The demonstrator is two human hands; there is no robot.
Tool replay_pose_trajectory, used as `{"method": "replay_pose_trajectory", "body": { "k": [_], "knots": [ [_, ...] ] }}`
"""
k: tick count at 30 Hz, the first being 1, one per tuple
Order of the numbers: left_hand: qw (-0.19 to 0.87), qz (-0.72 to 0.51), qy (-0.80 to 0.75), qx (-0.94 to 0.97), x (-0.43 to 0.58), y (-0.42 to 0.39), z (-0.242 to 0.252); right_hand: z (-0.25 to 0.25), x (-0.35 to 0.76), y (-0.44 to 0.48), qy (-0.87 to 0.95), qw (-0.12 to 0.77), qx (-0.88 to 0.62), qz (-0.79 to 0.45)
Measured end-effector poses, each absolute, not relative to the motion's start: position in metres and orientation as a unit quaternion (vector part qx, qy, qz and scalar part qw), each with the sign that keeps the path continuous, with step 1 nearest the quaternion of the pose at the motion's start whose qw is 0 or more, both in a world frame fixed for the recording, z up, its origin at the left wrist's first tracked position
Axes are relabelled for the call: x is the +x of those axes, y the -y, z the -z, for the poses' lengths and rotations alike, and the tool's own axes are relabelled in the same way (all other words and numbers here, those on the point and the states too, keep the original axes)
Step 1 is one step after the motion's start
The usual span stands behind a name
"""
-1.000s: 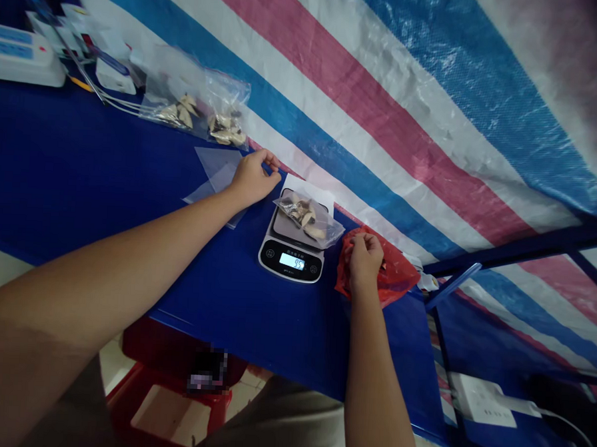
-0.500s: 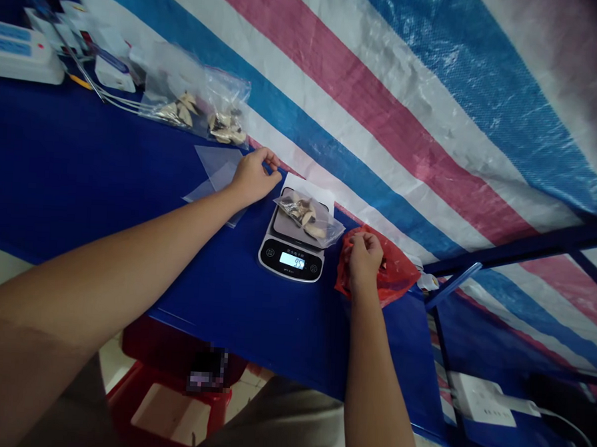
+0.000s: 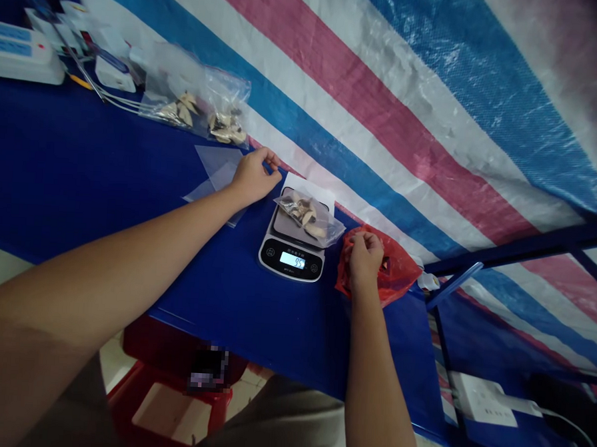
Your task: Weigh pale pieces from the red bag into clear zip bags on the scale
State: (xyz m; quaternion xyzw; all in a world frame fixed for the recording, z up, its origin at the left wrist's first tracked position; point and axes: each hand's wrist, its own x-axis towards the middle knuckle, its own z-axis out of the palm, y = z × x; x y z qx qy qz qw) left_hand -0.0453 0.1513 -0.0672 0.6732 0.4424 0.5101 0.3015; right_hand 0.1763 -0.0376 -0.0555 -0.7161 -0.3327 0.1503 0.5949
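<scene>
A white kitchen scale [image 3: 290,268] with a lit display stands on the blue table. On its platform lies a clear plastic bag [image 3: 334,231] holding pale dried slices with dark edges [image 3: 303,214]; the display seems to read 95 or 9.5. Just left of the scale, my left hand [image 3: 255,176] hovers with thumb and fingers apart and nothing visible in it. My right hand [image 3: 367,254] is at the mouth of a red plastic bag [image 3: 400,272], fingers curled together. What those fingers hold, if anything, is hidden. Flat clear bags [image 3: 221,169] lie beside my left wrist.
Two filled clear bags [image 3: 177,110] lean against the striped tarp [image 3: 336,72] at the back left. A white device [image 3: 22,52] sits further left. A power strip [image 3: 484,400] is at the lower right; a red bin [image 3: 219,406] is below the table edge.
My right hand and the red bag have shifted very slightly. The left hand, the scale and the bag on it look the same.
</scene>
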Motion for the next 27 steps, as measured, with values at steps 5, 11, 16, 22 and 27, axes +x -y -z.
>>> {"method": "replay_pose_trajectory", "body": {
  "k": [5, 11, 16, 22, 27],
  "knots": [
    [0.288, -0.512, -0.443, 0.678, -0.044, -0.151, 0.068, 0.056, 0.177, 0.037, 0.332, 0.602, -0.709, -0.157],
    [0.277, -0.517, -0.434, 0.684, -0.044, -0.158, 0.077, 0.055, 0.176, 0.037, 0.328, 0.602, -0.712, -0.154],
    [0.254, -0.519, -0.438, 0.689, -0.044, -0.166, 0.085, 0.053, 0.175, 0.038, 0.328, 0.595, -0.718, -0.15],
    [0.241, -0.526, -0.435, 0.69, -0.044, -0.167, 0.087, 0.053, 0.175, 0.037, 0.321, 0.596, -0.721, -0.149],
    [0.247, -0.534, -0.423, 0.689, -0.044, -0.166, 0.086, 0.054, 0.175, 0.037, 0.322, 0.596, -0.72, -0.149]
  ]
}}
